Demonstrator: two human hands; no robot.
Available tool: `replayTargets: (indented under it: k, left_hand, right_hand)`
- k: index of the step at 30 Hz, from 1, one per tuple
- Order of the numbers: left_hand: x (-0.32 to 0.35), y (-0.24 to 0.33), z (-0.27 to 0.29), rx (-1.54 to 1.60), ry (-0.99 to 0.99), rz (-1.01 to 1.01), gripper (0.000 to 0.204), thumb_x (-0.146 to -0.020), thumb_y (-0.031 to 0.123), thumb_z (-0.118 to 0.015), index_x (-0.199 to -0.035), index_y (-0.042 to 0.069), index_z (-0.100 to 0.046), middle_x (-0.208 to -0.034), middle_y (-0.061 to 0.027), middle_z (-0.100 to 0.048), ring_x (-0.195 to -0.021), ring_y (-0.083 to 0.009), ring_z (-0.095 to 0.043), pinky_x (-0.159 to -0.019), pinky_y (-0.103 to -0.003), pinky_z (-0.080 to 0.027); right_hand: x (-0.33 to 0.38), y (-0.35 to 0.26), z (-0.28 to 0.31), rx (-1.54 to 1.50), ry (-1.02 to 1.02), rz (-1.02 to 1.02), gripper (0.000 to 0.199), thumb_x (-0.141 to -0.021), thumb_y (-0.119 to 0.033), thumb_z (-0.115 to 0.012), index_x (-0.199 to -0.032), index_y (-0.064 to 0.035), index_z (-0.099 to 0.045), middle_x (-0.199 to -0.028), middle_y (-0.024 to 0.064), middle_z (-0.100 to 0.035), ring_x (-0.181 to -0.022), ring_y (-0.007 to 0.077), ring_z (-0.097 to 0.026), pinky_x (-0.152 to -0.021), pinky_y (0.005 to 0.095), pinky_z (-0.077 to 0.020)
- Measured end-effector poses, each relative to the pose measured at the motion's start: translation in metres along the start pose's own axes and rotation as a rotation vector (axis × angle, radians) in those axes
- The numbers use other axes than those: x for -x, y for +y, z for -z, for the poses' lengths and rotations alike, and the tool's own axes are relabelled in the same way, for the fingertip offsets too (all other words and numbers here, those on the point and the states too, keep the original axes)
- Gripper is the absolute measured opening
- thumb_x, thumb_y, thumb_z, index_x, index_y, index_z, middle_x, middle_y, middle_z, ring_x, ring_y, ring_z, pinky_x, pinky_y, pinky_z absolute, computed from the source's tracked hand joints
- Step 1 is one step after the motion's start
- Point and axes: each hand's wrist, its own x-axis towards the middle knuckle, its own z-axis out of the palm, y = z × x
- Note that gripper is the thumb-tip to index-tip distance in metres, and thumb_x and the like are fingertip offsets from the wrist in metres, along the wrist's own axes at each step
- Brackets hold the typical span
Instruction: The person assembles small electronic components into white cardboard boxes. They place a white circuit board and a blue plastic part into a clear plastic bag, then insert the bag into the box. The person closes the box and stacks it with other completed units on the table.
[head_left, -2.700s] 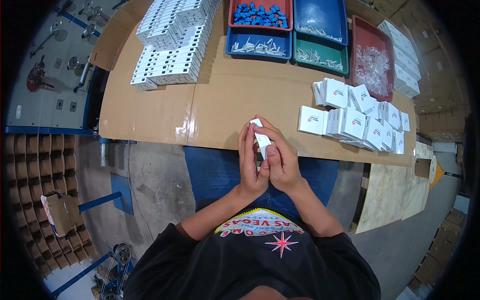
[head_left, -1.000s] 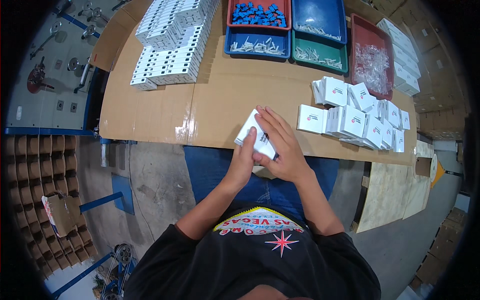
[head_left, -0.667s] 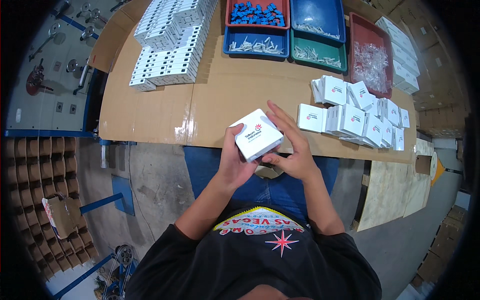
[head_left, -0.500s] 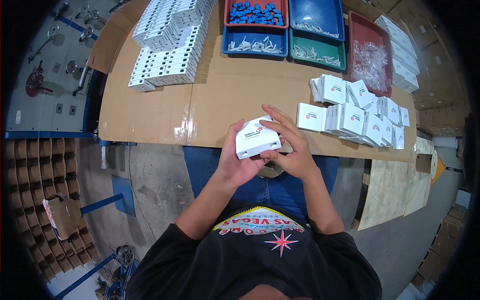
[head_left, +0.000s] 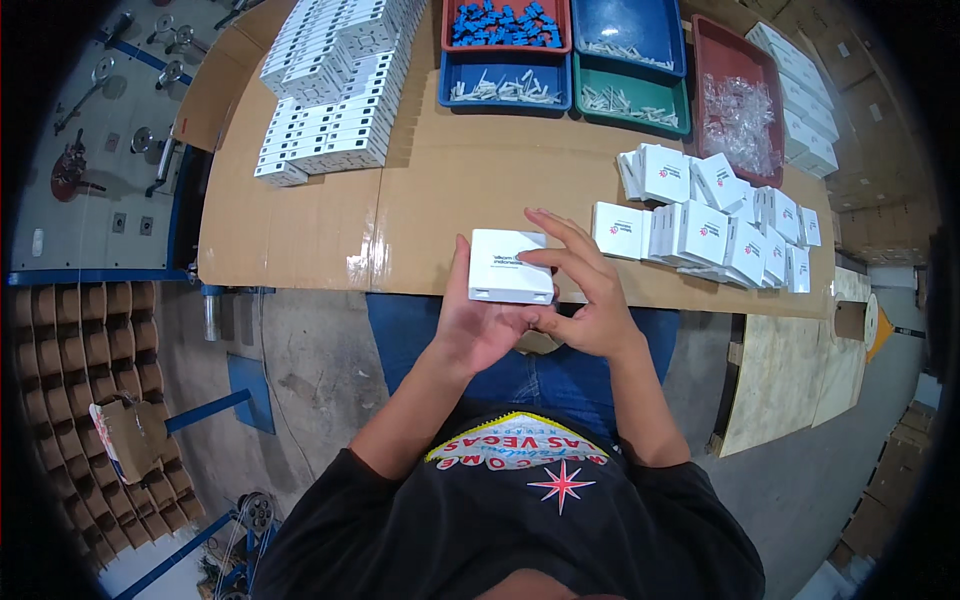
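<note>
A small white square plastic box (head_left: 508,285), with print on its top face and small openings along its near edge, is held in front of me over the table's near edge. My left hand (head_left: 470,325) cradles it from below, the thumb along its left side. On the right side my right hand (head_left: 592,300) grips it, one fingertip lying on the top face and the thumb by the near right corner; its other fingers are raised. Similar printed white boxes (head_left: 703,232) lie heaped to the right on the cardboard-covered table (head_left: 500,180).
Stacked white box parts (head_left: 340,130) stand at the far left. Along the back are a red bin (head_left: 448,42) of blue pieces, a blue bin (head_left: 446,98) and a green bin (head_left: 684,125) of white pieces, and a red tray (head_left: 712,50) of clear bags. White cartons (head_left: 808,145) sit at the far right.
The white box in my hands has turned from a slant to nearly square-on and its top face tips more toward me. Both hands stay in nearly the same place.
</note>
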Motion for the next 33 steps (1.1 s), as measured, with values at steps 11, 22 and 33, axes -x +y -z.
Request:
replayTargets:
  k: [11,22,33]
  left_hand:
    - [-0.008,-0.019,-0.005,-0.476,0.246,-0.521,0.066,-0.112,0.05,-0.038,-0.164,0.013,-0.022,-0.146,-0.0102,-0.05,-0.128,-0.0201,-0.055,-0.106,-0.037,-0.049]
    - [-0.009,-0.035,0.016,-0.715,0.241,-0.698,0.069,-0.112,0.042,-0.049,-0.167,0.012,-0.019,-0.144,-0.0075,-0.052,-0.125,-0.0138,-0.054,-0.101,-0.03,-0.048]
    - [-0.012,-0.043,0.013,-0.737,0.3,-0.785,0.066,-0.113,0.034,-0.048,-0.166,0.008,-0.019,-0.145,-0.008,-0.052,-0.126,-0.0157,-0.055,-0.103,-0.032,-0.048]
  right_hand:
    - [0.003,-0.016,-0.027,-0.127,-0.004,-0.232,0.056,-0.093,-0.027,-0.075,-0.144,-0.006,-0.061,-0.154,0.0233,-0.051,-0.142,0.0371,-0.052,-0.117,0.0438,-0.0393]
    - [0.003,-0.014,-0.037,-0.104,0.007,-0.125,0.045,-0.106,-0.018,-0.056,-0.148,-0.0035,-0.056,-0.148,0.0293,-0.053,-0.136,0.045,-0.053,-0.113,0.0461,-0.0417]
    - [0.005,-0.013,-0.042,-0.153,0.031,-0.127,0.043,-0.106,-0.017,-0.054,-0.146,-0.0032,-0.057,-0.148,0.0271,-0.055,-0.136,0.0444,-0.052,-0.113,0.0457,-0.0417]
